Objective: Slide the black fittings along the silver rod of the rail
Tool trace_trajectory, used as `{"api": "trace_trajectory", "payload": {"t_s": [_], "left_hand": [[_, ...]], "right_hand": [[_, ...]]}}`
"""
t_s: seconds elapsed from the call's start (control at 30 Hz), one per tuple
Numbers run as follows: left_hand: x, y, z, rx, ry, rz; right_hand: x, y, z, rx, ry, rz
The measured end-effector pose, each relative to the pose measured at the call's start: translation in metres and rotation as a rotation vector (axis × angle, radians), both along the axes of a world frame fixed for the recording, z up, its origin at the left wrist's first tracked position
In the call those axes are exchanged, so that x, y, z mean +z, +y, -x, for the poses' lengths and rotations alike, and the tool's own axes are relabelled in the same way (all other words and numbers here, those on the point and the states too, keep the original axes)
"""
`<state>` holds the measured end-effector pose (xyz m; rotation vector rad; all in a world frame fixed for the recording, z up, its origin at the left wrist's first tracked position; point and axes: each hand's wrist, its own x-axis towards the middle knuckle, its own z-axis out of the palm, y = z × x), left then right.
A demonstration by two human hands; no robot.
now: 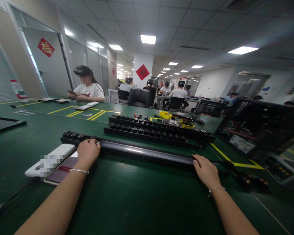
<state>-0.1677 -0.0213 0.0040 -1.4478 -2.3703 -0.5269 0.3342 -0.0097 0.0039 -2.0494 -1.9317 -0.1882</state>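
Observation:
A long black bar (pixel 147 152) with a shiny grey strip along its face lies crosswise on the green table in front of me. My left hand (pixel 89 151) grips it towards its left end, the fingers curled over the far edge. Beyond that hand, a row of black round sockets (pixel 74 134) shows at the bar's left end. My right hand (pixel 207 170) holds the bar towards the right, its fingertips bent over the top. The thumbs and undersides of both hands are mostly hidden.
Behind the bar lie black socket rails (pixel 147 132) and a yellow tray (pixel 165 115). A white power bank (pixel 63 148) and a phone (pixel 61 171) rest by my left forearm. An open computer case (pixel 259 130) stands at right. A person (pixel 90 89) sits across the table.

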Motion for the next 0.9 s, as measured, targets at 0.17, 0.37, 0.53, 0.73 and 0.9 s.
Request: {"api": "trace_trajectory", "payload": {"t_s": [0.17, 0.37, 0.53, 0.73, 0.9], "left_hand": [[0.001, -0.0001, 0.0002, 0.005, -0.005, 0.019], [0.0018, 0.0001, -0.0004, -0.012, 0.01, 0.039], [0.0037, -0.0008, -0.0015, -0.016, 0.012, 0.048], [0.0046, -0.0005, -0.0026, -0.008, -0.029, 0.048], [0.0039, 0.0005, -0.0016, -0.017, -0.04, 0.055]], "right_hand": [[0.0007, 0.0005, 0.0002, -0.008, 0.012, 0.014], [0.0027, -0.0008, 0.0015, -0.001, 0.018, 0.027], [0.0024, -0.0007, 0.0014, 0.003, 0.011, 0.012], [-0.0008, 0.0012, 0.0, 0.009, -0.001, -0.014], [-0.0001, -0.0001, 0.0009, 0.001, 0.014, -0.006]]}}
